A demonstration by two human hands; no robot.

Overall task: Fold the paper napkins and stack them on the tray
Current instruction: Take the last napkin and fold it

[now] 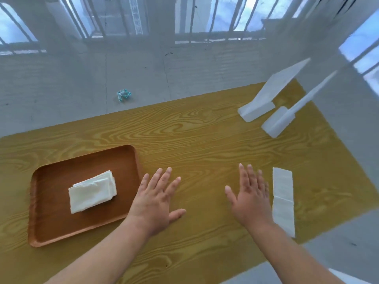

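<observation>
A brown wooden tray (51,222) lies on the left of the yellow wood-grain table (205,140). On it rests a small stack of folded white napkins (92,191). My left hand (158,199) hovers flat just right of the tray, fingers spread, holding nothing. My right hand (252,197) is spread flat too, over the table's middle right. Immediately right of it lies a long white napkin (283,201), folded into a narrow strip, apart from my fingers.
Two white stand-like objects (266,103) sit at the table's far right corner. A crumpled teal-and-white scrap (123,95) lies on the grey floor beyond the table. Window bars run behind. The table's right edge is close to the napkin strip.
</observation>
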